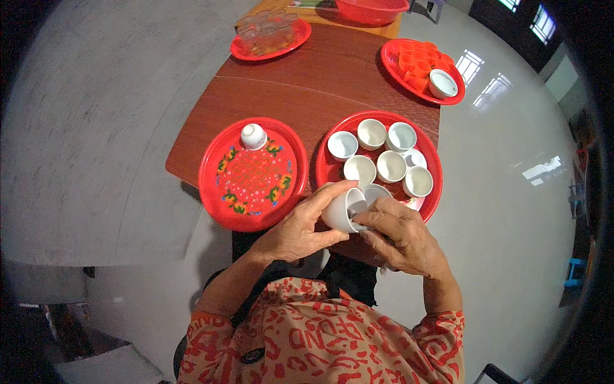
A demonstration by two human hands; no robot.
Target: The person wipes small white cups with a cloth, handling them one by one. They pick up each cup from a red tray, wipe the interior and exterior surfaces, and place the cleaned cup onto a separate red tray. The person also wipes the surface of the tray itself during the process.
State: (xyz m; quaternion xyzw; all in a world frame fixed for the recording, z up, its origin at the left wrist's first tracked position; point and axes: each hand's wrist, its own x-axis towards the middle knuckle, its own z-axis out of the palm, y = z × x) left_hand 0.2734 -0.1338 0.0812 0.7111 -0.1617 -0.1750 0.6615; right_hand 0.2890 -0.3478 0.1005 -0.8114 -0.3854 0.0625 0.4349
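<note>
My left hand [295,229] is wrapped round a white cup [340,211], which lies tilted with its mouth toward the right. The bent fingers of my right hand [404,238] reach into the mouth of that cup. Something small and greyish shows at those fingertips, too hidden to name. Just beyond my hands is a round red tray [325,142] with several white cups [391,166] standing mouth up; one more is partly behind my right hand. To the left, a flowered red tray [251,173] bears a single white cup [254,137] turned mouth down.
At the table's far right, a red tray [391,72] carries several orange cups [419,64] and a white bowl [442,84]. Several clear glasses [265,33] stand on a red tray [302,40] at the far left. Behind is a red basin [371,11]. The brown table [281,83] supports the trays.
</note>
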